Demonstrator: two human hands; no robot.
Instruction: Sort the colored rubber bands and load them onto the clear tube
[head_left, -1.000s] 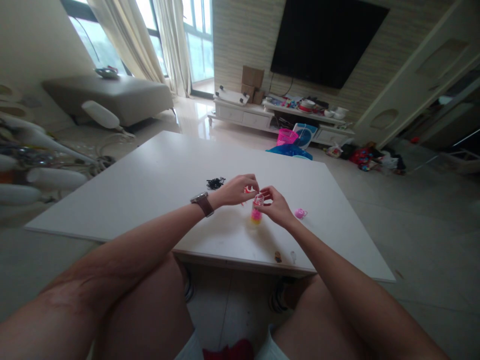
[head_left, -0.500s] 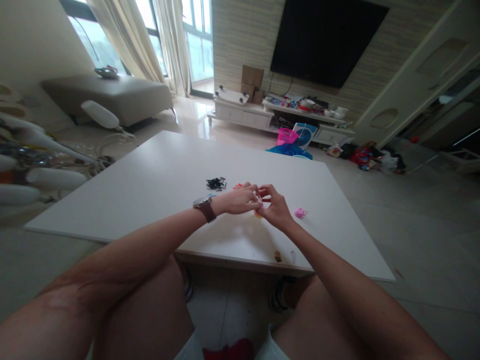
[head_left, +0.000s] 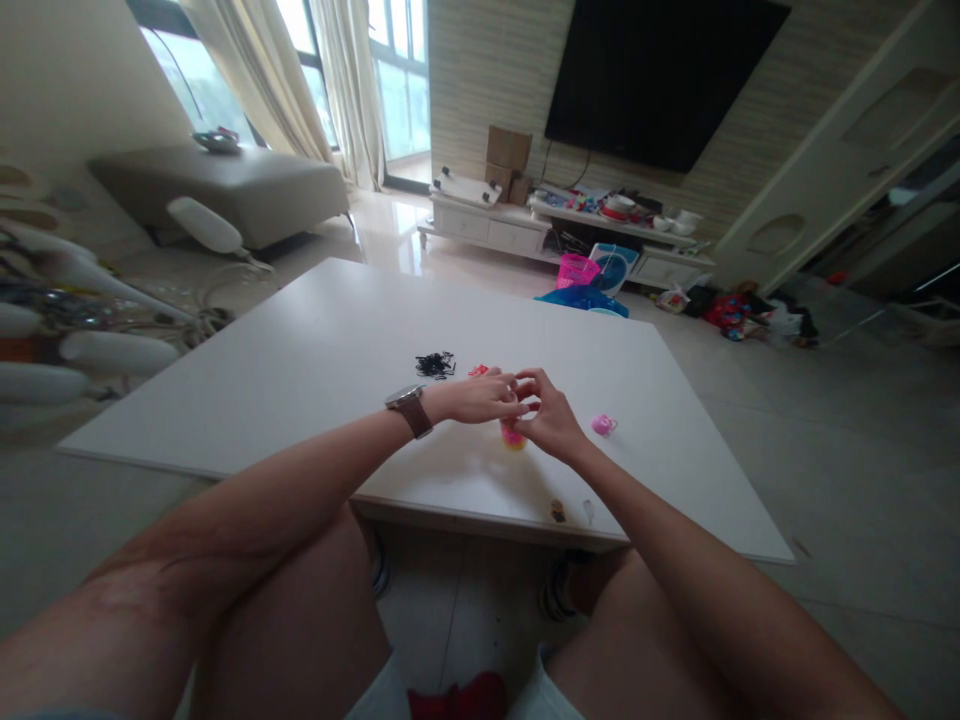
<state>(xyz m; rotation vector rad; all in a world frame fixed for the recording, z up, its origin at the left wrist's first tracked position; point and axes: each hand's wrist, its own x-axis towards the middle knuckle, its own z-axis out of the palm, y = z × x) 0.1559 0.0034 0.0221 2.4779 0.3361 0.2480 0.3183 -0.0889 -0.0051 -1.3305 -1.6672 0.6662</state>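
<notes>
A small container with pink and yellow in it stands out below my fingers, just above or on the white table; I cannot tell if it touches. My right hand curls its thumb and fingers round the container's upper part. From the other side my left hand, closed and with a watch on its wrist, meets it at the top; what its fingertips pinch is hidden. Behind the left hand lie small red pieces and a pile of small black pieces. A pink rounded piece with a loop lies right of my right hand.
Near the table's front edge lie a dark gold piece and a clear piece. Beyond the table stand a pink basket and a low white cabinet. A grey bench is at the far left.
More of the pink and yellow container shows below my fingers now. Both hands stay together in nearly the same place, with the left fingers slightly straighter. The view has shifted a little.
</notes>
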